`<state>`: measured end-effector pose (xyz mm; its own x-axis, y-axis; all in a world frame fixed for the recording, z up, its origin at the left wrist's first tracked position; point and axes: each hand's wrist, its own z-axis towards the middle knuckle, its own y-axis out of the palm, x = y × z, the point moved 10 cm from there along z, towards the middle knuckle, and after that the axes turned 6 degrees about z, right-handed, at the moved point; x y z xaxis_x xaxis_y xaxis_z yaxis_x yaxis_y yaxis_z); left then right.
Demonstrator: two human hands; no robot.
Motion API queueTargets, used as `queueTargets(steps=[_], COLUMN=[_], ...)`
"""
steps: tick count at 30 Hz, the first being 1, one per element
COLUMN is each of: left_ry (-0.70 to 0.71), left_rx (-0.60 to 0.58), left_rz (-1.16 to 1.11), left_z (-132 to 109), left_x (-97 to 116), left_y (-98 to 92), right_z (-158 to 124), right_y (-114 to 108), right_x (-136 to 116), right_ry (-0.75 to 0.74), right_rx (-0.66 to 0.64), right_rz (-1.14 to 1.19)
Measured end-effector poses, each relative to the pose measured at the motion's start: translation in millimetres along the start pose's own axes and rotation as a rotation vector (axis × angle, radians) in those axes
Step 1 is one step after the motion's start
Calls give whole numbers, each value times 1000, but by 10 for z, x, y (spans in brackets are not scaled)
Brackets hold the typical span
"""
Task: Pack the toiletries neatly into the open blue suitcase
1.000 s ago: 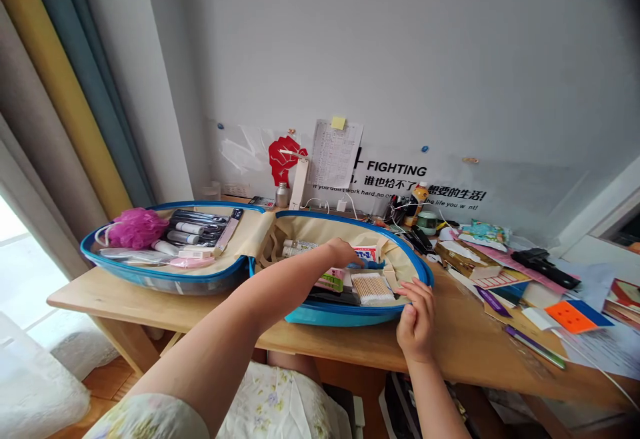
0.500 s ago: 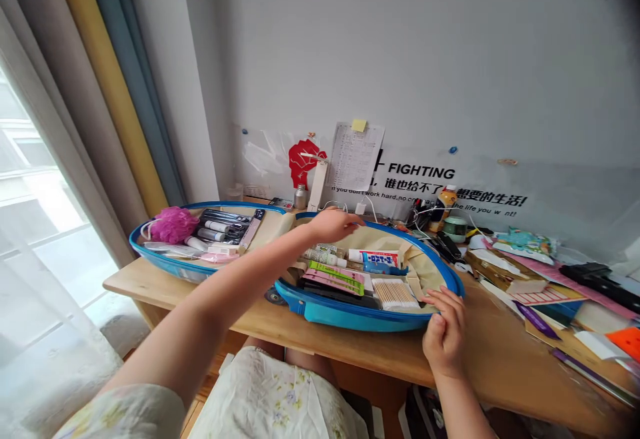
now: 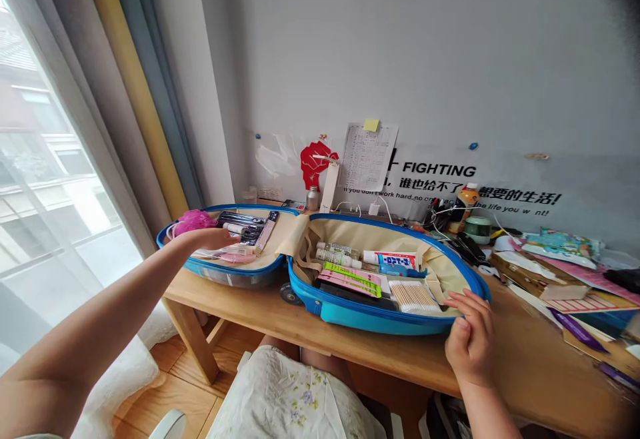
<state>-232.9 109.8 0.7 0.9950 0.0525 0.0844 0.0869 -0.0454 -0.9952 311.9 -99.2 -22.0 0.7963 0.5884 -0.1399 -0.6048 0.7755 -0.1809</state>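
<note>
A blue suitcase (image 3: 360, 316) lies open on the wooden desk, its two halves side by side. My left hand (image 3: 216, 239) is over the left half with its fingers stretched out, near a purple bath puff (image 3: 193, 221) and small packaged items (image 3: 240, 226). I see nothing in that hand. On the front right rim of the right half, my right hand (image 3: 470, 332) has its fingers bent over the edge, thumb on the outside. Inside that half are cotton swabs (image 3: 414, 296), a toothpaste box (image 3: 395, 258), a blue tube (image 3: 400, 271), pink-and-green packets (image 3: 350, 280) and clear bottles (image 3: 340, 256).
Papers, a purple strip (image 3: 577, 329), a drink bottle (image 3: 464, 209) and a green jar (image 3: 479, 229) crowd the desk's right side. Cables and a white upright stand (image 3: 330, 187) are behind the suitcase. A curtain (image 3: 120, 92) hangs at the left.
My left hand has moved left, from above the right half to above the left half. My right hand stays on the rim. The view has turned slightly left.
</note>
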Motion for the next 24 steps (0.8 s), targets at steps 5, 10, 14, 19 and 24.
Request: queueTargets(steps=[5,10,14,19,24], left_ry=[-36,-22,-32,-5,210], left_rx=[-200,-235,-240,-119,188], left_rz=[164,162,157,104,-7], left_z=[-41,-11,1,-19,-136], left_x=[157,288,301,240,406], left_y=[214,270,329,224,-93], right_z=[-1,-10,-13,-15,-5], right_y=[-10,3,0,1,-1], right_x=[-1,19,-2,-9,6], right_ry=[-2,12,-8,-15,4], right_rx=[12,-3,-2,-10,-10], right_rz=[-8,-5,-15,-15,-2])
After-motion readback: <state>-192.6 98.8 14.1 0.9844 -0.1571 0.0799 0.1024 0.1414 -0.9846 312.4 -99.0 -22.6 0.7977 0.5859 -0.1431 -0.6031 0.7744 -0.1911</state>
